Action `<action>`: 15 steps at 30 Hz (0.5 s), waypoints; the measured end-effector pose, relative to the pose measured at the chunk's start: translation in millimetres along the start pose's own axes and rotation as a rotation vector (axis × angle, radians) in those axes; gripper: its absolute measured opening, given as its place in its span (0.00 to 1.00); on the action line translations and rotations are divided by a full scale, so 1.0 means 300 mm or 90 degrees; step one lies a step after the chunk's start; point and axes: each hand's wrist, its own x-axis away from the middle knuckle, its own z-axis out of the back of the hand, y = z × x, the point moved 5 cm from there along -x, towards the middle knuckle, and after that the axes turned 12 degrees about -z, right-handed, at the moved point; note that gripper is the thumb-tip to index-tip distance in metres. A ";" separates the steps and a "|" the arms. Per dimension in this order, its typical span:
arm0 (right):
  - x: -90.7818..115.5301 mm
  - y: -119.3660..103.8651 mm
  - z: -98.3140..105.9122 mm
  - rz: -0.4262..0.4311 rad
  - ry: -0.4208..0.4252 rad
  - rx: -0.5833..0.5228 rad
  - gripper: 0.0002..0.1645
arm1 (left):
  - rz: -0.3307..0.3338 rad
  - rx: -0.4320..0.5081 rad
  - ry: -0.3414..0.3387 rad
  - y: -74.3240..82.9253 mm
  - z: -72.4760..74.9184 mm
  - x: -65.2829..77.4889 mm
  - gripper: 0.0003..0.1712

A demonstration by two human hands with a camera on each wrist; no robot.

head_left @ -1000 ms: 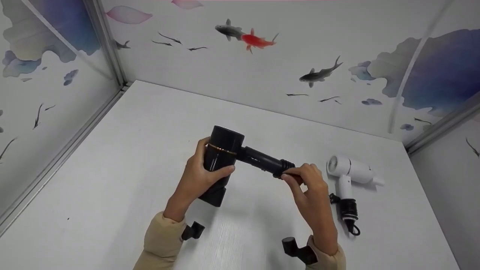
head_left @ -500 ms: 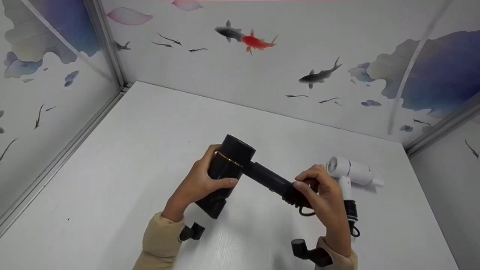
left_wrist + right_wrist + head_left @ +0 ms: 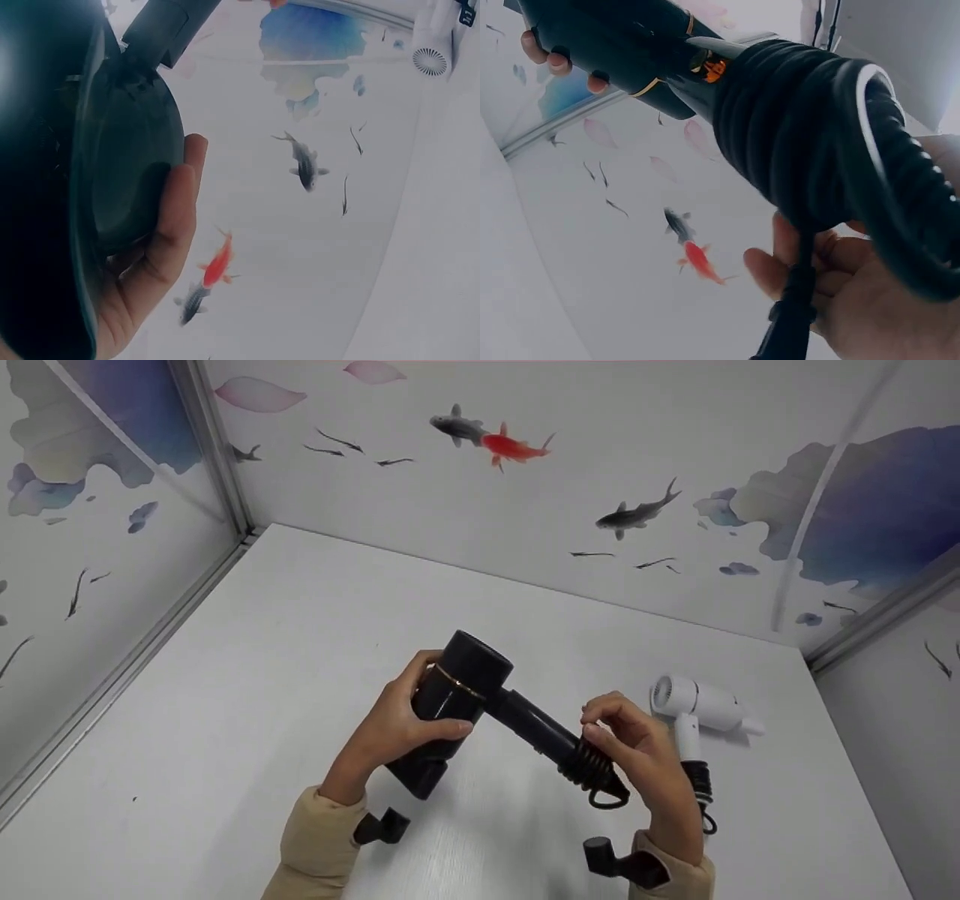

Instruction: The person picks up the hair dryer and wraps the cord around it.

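A black hair dryer (image 3: 457,690) with a thin gold band is held up over the white table. My left hand (image 3: 401,720) grips its barrel, thumb along the near side and fingers behind. Its handle (image 3: 536,727) points down to the right. Black power cord (image 3: 585,765) is coiled round the handle's lower end, and a loop hangs from the tip. My right hand (image 3: 634,742) is bent beside the coil, thumb and forefinger pinching the cord. In the right wrist view, a thick cord end (image 3: 789,300) runs down across the fingers (image 3: 765,274).
A white hair dryer (image 3: 701,705) lies on the table at the right, its black cord (image 3: 697,780) wound round its handle, partly behind my right hand. White panels (image 3: 525,510) printed with fish stand around the white table (image 3: 300,660).
The black hair dryer has tilted and moved slightly right and down. My right hand has gone right and down from the handle's end, and the coil and loop now show more fully.
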 end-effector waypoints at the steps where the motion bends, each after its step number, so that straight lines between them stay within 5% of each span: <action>1: -0.002 0.003 0.000 -0.013 0.008 0.023 0.12 | 0.004 -0.006 0.004 -0.001 0.001 -0.001 0.44; 9: -0.008 0.025 0.002 -0.209 0.188 0.315 0.03 | 0.066 -0.087 0.039 -0.019 0.012 -0.007 0.47; 15: -0.016 0.057 -0.016 -0.322 0.137 0.340 0.10 | 0.093 -0.096 0.054 -0.032 0.017 -0.008 0.45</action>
